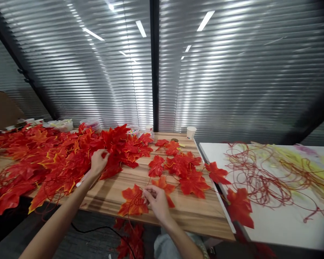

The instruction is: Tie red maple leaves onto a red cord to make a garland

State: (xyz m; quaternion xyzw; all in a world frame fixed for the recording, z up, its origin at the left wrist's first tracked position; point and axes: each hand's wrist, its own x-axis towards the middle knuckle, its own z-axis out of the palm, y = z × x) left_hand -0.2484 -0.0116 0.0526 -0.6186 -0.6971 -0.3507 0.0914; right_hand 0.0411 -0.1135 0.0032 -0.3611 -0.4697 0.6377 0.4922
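Note:
My left hand (98, 162) is at the right part of a large pile of red artificial maple leaves (67, 151). Its fingers are curled into a pinch against the leaves, and I cannot make out what is between them. Lower down, my right hand (158, 204) pinches at the right edge of an orange-red artificial maple leaf (132, 202). Loops of thin red cord lie over that leaf. Another orange leaf (163, 185) lies just behind my right hand. Beyond it, several leaves (189, 169) are spread on the wooden table (108, 196).
Tangled red cord (272, 183) and yellow material (305, 169) lie on the white table (272, 226) at right. A paper cup (191, 132) and clear plastic containers (90, 124) stand along the back. Leaves (135, 239) hang below the front edge, near a black cable (97, 228).

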